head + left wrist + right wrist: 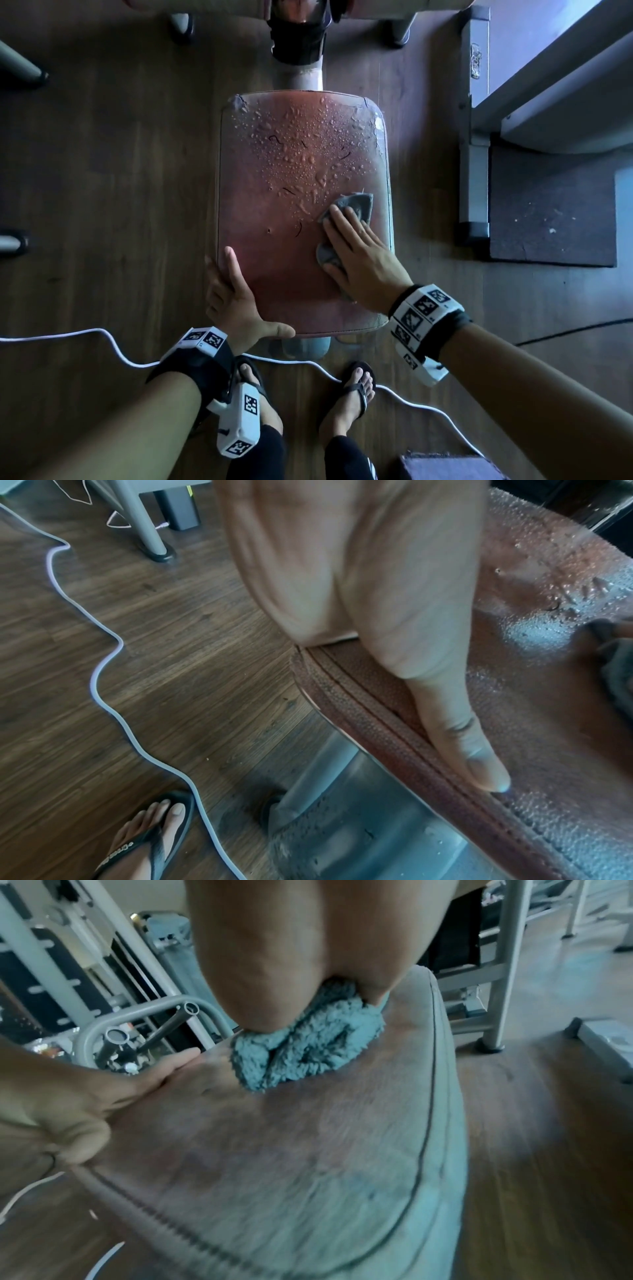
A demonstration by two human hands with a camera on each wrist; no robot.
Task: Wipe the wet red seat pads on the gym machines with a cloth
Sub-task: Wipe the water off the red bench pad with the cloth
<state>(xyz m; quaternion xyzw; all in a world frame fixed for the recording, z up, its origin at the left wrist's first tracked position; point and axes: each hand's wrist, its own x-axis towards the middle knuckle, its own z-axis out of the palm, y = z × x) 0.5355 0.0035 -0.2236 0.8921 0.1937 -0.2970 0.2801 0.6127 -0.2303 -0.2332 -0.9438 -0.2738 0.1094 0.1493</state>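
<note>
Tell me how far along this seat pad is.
Done: the near part of the red seat pad looks free of drops. In hand: the right hand presses the grey cloth flat mid-pad while the left hand grips the near-left corner. Left: the far half, beaded with water drops.

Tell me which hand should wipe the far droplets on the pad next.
Right. The right hand presses the cloth flat beside the droplets; the left hand only grips the seat pad at its near-left corner.
</note>
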